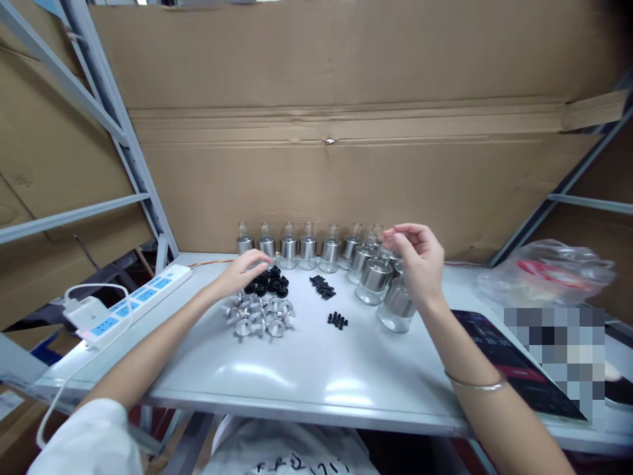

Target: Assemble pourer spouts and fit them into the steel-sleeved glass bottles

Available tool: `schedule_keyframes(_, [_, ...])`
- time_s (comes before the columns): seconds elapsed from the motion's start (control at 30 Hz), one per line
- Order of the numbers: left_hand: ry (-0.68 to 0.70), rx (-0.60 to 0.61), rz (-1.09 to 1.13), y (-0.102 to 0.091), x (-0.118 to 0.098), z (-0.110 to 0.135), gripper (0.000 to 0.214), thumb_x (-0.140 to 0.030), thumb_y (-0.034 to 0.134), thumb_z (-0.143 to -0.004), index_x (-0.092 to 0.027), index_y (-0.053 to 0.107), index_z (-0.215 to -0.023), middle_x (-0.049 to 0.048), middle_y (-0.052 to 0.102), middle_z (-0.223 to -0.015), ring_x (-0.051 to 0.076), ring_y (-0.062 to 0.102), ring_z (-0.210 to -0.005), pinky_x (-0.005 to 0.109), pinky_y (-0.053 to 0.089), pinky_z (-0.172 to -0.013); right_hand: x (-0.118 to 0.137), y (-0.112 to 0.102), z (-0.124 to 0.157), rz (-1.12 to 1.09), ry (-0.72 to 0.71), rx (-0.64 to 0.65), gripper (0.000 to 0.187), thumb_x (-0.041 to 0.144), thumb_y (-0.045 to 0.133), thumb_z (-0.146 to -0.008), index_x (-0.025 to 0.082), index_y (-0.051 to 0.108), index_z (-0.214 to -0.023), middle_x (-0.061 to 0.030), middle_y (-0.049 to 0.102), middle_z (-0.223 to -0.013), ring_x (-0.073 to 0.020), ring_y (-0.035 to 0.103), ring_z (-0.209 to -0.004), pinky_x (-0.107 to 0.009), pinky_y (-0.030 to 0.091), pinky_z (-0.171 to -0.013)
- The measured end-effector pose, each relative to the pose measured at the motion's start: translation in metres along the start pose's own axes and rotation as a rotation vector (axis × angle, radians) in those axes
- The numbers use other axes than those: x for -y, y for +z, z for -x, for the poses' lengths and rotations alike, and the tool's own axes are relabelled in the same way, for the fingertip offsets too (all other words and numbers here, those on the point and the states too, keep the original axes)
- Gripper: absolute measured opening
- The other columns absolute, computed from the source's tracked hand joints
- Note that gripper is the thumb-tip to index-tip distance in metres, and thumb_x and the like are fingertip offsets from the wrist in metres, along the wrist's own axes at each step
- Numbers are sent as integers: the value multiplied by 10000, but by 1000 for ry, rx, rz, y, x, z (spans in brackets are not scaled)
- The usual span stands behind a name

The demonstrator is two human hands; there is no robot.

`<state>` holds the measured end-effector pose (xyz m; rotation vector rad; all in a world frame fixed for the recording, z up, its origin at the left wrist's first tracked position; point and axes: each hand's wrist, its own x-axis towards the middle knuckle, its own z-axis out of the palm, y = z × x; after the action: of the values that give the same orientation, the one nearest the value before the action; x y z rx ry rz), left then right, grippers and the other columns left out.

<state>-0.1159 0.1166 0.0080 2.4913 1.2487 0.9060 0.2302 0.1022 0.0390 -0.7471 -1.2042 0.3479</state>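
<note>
My left hand point(243, 269) reaches over a pile of black round caps point(270, 281), fingers bent down onto them; what it grips, if anything, is hidden. Just in front lies a heap of silver metal fittings point(258, 315). My right hand point(418, 258) hovers above a cluster of glass jars with silver collars point(376, 280), fingers pinched together around something too small to name. A row of similar small bottles point(298, 248) stands along the cardboard wall. Two little heaps of black parts point(322, 286) point(337, 320) lie mid-table.
A white power strip point(133, 300) with a plug lies at the table's left edge. A crumpled plastic bag point(544, 272) and a dark tablet-like mat point(509, 359) sit at the right. Cardboard sheets point(346, 132) and metal shelving posts point(123, 132) close in the back.
</note>
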Motion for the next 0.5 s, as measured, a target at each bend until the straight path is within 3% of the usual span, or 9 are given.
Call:
schedule_keyframes(0.07, [125,140,-199,14,-20,-28,366,-420,472,-913,-227,567,-1209,113,501,-1344,256,421,-1313,444,331,-1113,5,-2,4,105,-93,-38,103,289,607,-811,202,608,-866,-30,668,-859,-180,649,-832,-361,523,-794])
schedule_keyframes(0.13, [179,208,-424,33,-37,-59,516,-374,584,-863,-255,465,-1350,139,285,-1532,342,175,-1451,556,210,-1142,8,-9,3,203,-240,-139,109,284,574,-834,202,621,-886,-32,667,-928,-185,638,-929,-384,496,-880])
schedule_keyframes(0.23, [274,167,-648,61,-53,-106,705,-327,648,-830,-270,318,-1451,160,120,-1588,372,38,-1471,580,143,-1146,-2,-35,-16,305,-307,-277,144,299,542,-851,201,626,-913,-29,659,-1002,-188,610,-1023,-406,431,-977])
schedule_keyframes(0.27, [267,123,-685,69,-55,-119,784,-337,665,-818,-253,253,-1480,181,89,-1588,383,28,-1469,574,153,-1145,-10,-45,-25,292,-233,-304,159,308,536,-851,190,625,-911,-36,659,-1007,-182,609,-1013,-385,425,-974])
schedule_keyframes(0.37, [179,46,-742,87,-59,-150,955,-410,703,-777,-180,137,-1511,236,94,-1572,399,56,-1463,573,167,-1144,-42,-74,-46,144,212,-416,247,371,423,-906,186,582,-865,-36,657,-940,-155,604,-982,-334,417,-949])
schedule_keyframes(0.5, [80,59,-763,101,-57,-168,920,-390,696,-784,-179,169,-1507,196,204,-1562,362,141,-1461,603,160,-1142,-80,-92,-47,79,587,-221,446,574,400,-886,193,594,-757,-43,636,-655,-203,628,-679,-362,503,-682])
